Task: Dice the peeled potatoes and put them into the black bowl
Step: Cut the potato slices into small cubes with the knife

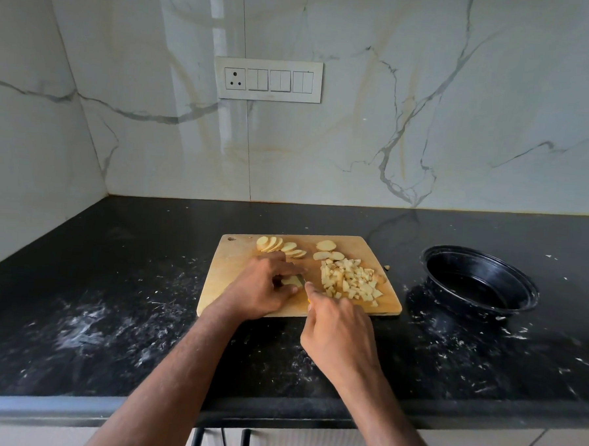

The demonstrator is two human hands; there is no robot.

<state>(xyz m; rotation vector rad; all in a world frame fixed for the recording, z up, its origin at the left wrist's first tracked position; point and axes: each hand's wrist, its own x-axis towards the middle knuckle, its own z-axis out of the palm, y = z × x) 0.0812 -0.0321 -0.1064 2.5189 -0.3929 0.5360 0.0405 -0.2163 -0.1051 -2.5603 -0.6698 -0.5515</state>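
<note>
Arms: two forearms enter from the lower edge, both bare with no sleeves in view
Left hand (pixel 260 289): bare, no glove, no ring or watch that can be made out
Right hand (pixel 340 334): bare, no glove, wrist unadorned
Forearm surface: fine hair visible

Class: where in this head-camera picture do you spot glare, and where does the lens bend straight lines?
Head view: window glare streaks the glossy marble wall above the white switch panel; the wide lens bows the black stone counter edge upward at the sides.

Pale potato dice (pixel 349 281) heaped, slices (pixel 280 246) fanned behind; black bowl (pixel 477 282) empty, right.
</note>
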